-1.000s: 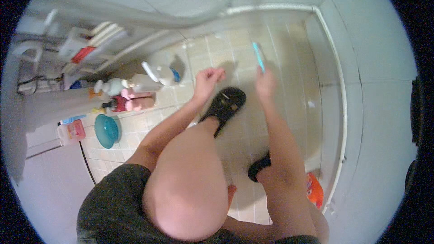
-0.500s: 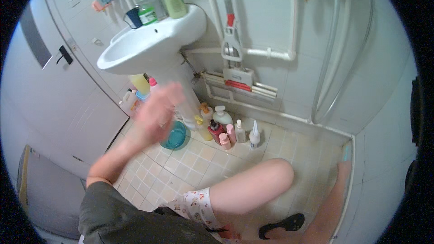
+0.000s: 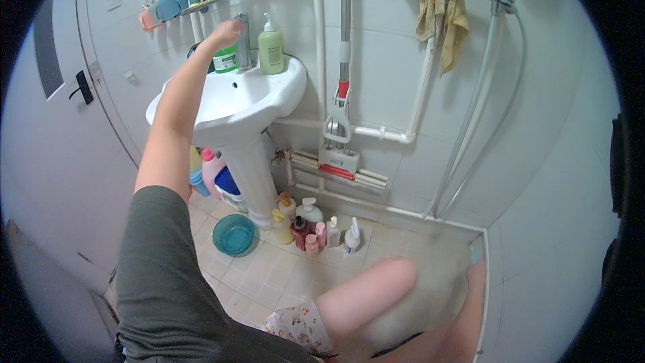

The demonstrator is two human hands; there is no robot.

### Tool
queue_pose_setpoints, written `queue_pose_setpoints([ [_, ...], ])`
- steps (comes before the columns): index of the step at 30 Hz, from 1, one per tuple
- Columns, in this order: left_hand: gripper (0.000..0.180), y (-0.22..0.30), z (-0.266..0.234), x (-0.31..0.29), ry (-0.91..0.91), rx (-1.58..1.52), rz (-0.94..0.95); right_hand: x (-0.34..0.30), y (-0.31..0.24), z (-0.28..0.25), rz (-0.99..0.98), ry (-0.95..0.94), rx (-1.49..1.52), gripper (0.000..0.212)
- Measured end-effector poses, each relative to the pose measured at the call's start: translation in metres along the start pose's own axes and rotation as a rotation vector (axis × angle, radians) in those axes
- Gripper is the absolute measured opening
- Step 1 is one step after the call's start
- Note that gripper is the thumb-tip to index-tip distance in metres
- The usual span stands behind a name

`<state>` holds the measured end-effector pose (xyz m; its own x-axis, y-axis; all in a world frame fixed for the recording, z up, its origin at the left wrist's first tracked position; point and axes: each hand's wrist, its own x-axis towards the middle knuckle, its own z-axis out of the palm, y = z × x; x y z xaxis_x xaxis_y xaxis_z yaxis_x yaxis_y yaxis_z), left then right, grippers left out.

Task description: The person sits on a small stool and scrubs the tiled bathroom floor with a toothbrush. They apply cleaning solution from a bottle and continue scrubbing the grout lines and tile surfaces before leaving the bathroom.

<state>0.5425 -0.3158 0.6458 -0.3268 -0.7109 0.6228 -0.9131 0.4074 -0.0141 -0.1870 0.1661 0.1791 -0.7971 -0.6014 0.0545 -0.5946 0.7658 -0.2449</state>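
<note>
My left hand point(image 3: 226, 32) is stretched out over the sink, fingers bunched, in front of the top of a green bottle point(image 3: 226, 59) and beside the metal faucet point(image 3: 244, 47). Whether it grips the bottle's cap or the faucet is hidden. A light-green pump bottle point(image 3: 271, 52) stands on the sink point(image 3: 285, 94) right of the faucet. Low at the right, my right hand point(image 3: 476, 270) is closed around a slim light-blue thing point(image 3: 472, 254), perhaps a small brush, at the foot of the wall. Its lower part is covered by the hand.
Several pump bottles point(image 3: 300, 232) cluster on the tiled floor by the sink's pedestal point(image 3: 250, 175), beside a teal basin point(image 3: 234, 234). A mop point(image 3: 339, 159) leans on the wall. Yellow cloths point(image 3: 443, 17) hang by the shower hose point(image 3: 500, 121). My bent knee point(image 3: 396, 275) is in front.
My left hand has risen from above the basin up to the bottle and faucet. The view has tilted upward, showing the shelf and shower fittings. My right hand stays low by the wall.
</note>
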Motion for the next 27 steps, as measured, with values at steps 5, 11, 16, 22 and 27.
queue_pose_setpoints([
  [5, 0.043, -0.03, 0.011, 0.063, 0.167, -0.034, -0.06, -0.009, -0.003, -0.026, 0.12, 0.1, 0.165, 0.032],
  [11, 0.036, -0.02, 0.007, 0.029, 0.26, -0.191, -0.052, 0.007, 0.029, -0.013, 0.089, 0.091, 0.065, 0.032],
  [16, 0.029, -0.077, 0.027, -0.069, 0.319, -0.269, -0.501, 0.034, 0.045, 0.016, 0.008, 0.087, 0.013, 0.028],
  [22, 0.024, -0.039, 0.055, -0.117, -0.394, -0.519, -0.724, 0.046, 0.041, 0.023, -0.026, 0.038, 0.076, 0.032],
  [27, 0.042, -0.074, 0.043, -0.12, -0.139, -0.037, -0.619, 0.038, 0.01, 0.021, -0.073, 0.029, 0.098, 0.029],
])
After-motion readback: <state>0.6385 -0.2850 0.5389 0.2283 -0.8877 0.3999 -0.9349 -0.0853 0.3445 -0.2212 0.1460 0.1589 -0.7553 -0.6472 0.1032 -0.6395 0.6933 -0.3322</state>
